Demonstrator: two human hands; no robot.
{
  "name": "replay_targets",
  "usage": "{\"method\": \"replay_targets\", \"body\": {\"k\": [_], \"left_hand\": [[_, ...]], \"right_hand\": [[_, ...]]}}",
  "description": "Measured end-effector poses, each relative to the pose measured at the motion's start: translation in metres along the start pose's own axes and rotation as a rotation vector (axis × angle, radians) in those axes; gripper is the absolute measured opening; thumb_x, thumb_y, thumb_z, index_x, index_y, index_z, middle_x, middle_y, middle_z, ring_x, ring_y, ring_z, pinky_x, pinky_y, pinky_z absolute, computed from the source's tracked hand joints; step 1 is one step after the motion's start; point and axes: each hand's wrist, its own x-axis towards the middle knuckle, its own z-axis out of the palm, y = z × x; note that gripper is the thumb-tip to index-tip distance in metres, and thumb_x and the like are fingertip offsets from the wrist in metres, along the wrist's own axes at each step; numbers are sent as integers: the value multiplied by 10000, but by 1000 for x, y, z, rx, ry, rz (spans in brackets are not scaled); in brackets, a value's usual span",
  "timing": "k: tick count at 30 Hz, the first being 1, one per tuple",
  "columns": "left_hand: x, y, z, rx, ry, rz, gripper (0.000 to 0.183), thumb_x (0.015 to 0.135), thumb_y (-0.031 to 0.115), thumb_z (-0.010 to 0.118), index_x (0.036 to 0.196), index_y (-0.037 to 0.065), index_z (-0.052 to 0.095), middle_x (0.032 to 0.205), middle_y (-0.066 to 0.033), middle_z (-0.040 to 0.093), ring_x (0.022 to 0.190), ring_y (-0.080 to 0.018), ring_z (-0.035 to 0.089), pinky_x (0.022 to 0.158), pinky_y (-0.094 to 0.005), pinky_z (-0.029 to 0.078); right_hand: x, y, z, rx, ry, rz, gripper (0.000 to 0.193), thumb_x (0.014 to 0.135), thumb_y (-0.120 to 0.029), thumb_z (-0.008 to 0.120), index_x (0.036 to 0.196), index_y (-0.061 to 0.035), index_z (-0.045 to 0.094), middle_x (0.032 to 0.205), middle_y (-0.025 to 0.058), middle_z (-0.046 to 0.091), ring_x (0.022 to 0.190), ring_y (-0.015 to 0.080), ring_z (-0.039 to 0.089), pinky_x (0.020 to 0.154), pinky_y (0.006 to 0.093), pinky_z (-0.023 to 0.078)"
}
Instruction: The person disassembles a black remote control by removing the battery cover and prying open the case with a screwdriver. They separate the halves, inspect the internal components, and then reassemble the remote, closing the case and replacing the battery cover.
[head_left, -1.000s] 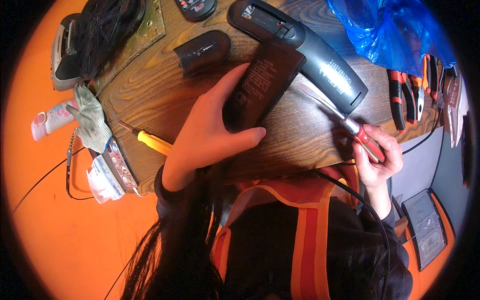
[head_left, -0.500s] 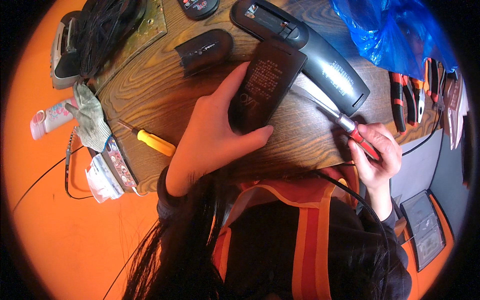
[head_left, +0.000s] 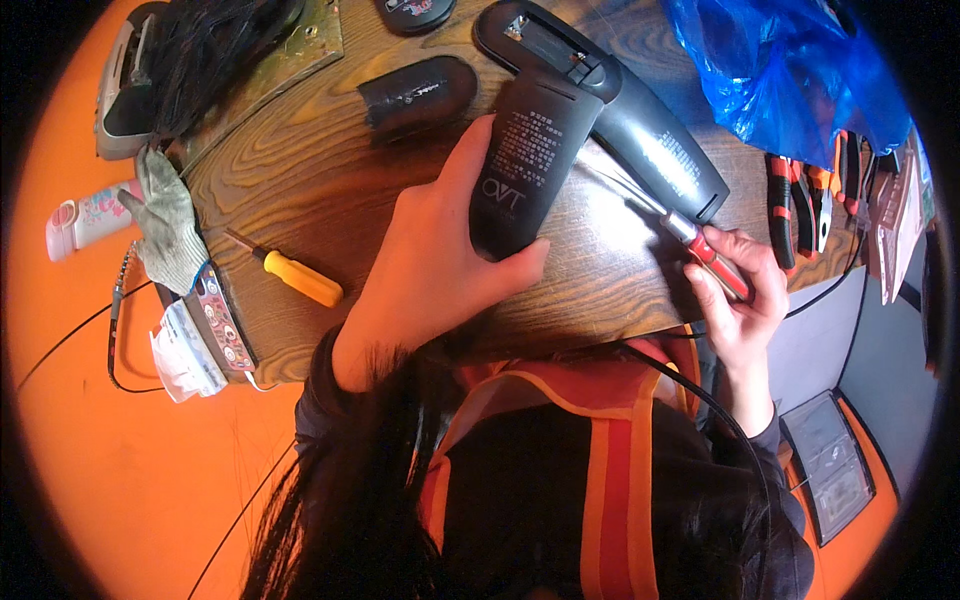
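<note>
My left hand (head_left: 430, 250) is closed around a flat black plastic casing (head_left: 530, 150) with pale print on its face, thumb on the near edge. The casing's far end overlaps a long, curved black device (head_left: 655, 140) with an uncovered battery compartment (head_left: 545, 40); whether the two are joined I cannot tell. To the right, my right hand (head_left: 745, 290) grips a red-handled screwdriver (head_left: 718, 265), its metal shaft pointing up and left beside the curved device. A loose black rounded cover (head_left: 425, 95) lies left of the casing.
On the wooden table (head_left: 280, 210) are a yellow-handled screwdriver (head_left: 303, 280) and another black device (head_left: 415, 12). Pliers (head_left: 780, 210) and a blue plastic bag (head_left: 790, 80) occupy the right side. A grey glove (head_left: 175, 225) and a pink-and-white bottle (head_left: 90, 222) are at left.
The view has shifted slightly. The held casing has tilted a little, so its print shows more clearly. Both hands keep their grips, and the screwdriver remains beside the curved device.
</note>
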Motion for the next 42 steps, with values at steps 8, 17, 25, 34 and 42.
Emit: {"method": "replay_targets", "body": {"k": [8, 17, 25, 34, 42], "left_hand": [[0, 0, -1, 21, 28, -30, 746, 658, 186, 696, 1262, -35, 318, 747, -205, 594, 684, -322, 632, 615, -338, 491], [0, -9, -4, -345, -50, -62, 676, 688, 216, 684, 1223, -60, 377, 821, -176, 601, 765, -228, 615, 699, -314, 470], [0, -12, -3, -479, -122, -137, 673, 701, 223, 676, 1232, -66, 378, 894, -149, 601, 814, -187, 583, 748, -299, 453], [3, -7, -8, -183, -69, 50, 693, 687, 206, 678, 1242, -59, 358, 837, -182, 611, 758, -253, 634, 684, -302, 476], [3, 4, -12, -124, -103, -18, 741, 640, 141, 677, 1260, -84, 340, 939, -183, 587, 861, -203, 584, 797, -286, 433]], "right_hand": [[13, -16, 1, 509, 25, 615, 255, 755, -58, 685, 976, 8, 574, 754, 42, 605, 569, 51, 528, 494, 172, 404], [24, -16, 2, 912, 46, 748, 198, 839, -96, 588, 1003, 4, 540, 609, 49, 530, 380, 36, 367, 350, 163, 258], [25, -24, -15, 91, 89, 214, 275, 700, -3, 701, 947, 41, 586, 857, 113, 635, 742, 157, 603, 676, 252, 475], [32, -14, -24, -149, -42, -131, 291, 649, -3, 730, 898, 63, 595, 870, 154, 645, 718, 221, 608, 656, 292, 473], [26, -21, -21, -116, -13, 108, 272, 669, -40, 736, 892, 38, 601, 809, 112, 653, 707, 164, 634, 645, 235, 485]]}}
